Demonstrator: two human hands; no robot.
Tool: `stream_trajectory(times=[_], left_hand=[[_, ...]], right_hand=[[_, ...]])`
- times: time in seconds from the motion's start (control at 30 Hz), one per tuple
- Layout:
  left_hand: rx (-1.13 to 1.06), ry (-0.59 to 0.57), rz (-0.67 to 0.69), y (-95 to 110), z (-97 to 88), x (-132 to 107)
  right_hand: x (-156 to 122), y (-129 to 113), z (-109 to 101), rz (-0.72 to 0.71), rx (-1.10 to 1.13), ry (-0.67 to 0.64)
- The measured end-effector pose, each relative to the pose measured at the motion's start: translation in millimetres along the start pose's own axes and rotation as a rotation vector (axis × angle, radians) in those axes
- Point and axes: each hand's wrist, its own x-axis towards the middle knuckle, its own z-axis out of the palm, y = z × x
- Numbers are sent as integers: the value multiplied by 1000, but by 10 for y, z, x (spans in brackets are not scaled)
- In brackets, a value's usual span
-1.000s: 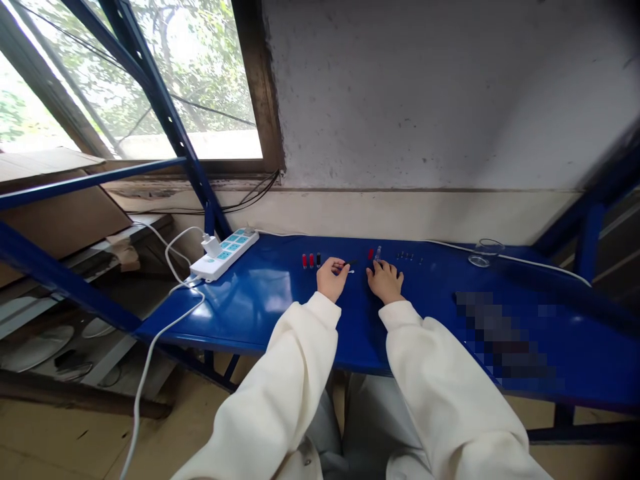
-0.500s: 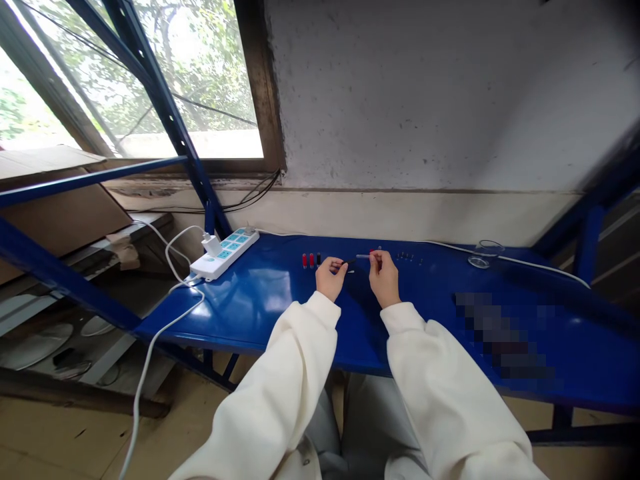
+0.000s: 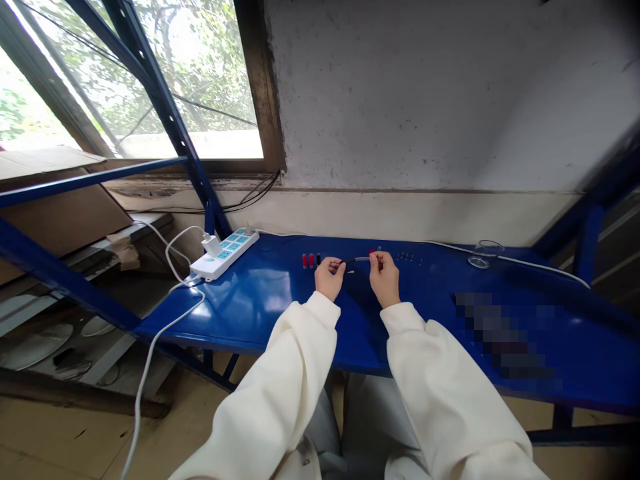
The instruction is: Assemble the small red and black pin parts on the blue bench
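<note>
My left hand (image 3: 329, 277) pinches a slim black piece (image 3: 350, 261) between thumb and fingertips. My right hand (image 3: 384, 276) has its fingertips closed on a thin greyish, see-through rod (image 3: 363, 259). The rod and the black piece meet end to end above the table, though the exact joint is too small to make out. Just left of my left hand, two red cylinders (image 3: 307, 261) and a black cylinder (image 3: 319, 259) stand in a row. A small pale object (image 3: 351, 272) lies below the black piece. Behind my right hand shows a bit of something red (image 3: 371, 252).
The blue table (image 3: 240, 313) bears a white power strip (image 3: 225, 255) with a plugged-in adapter at left. Several tiny metal parts (image 3: 406, 257) lie right of my hands. A clear glass cup (image 3: 485, 254) stands further right, by a white cable (image 3: 540, 265); a blurred dark patch (image 3: 500, 333) is nearer.
The black piece and the rod have come into line, with more of the black piece showing between my hands. My left hand has shifted very slightly left.
</note>
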Motion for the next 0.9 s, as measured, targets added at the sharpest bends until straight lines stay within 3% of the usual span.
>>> stream_trajectory(times=[0.37,0.63,0.7,0.8,0.9], left_hand=[[18,-8,1,42,-23,-1],[-112,-338,104,18,33,-54],[-126,-305,115,55,29,-61],[-147,-154,69,130,14,-66],[-160,-89,1,184,13,-80]], right_hand=[[33,88,43,83,144,-13],[34,110,88,207,390,-20],[30,82,90,256,443,-45],[15,36,94,293,462,-151],[-13,5,93,215,286,-199]])
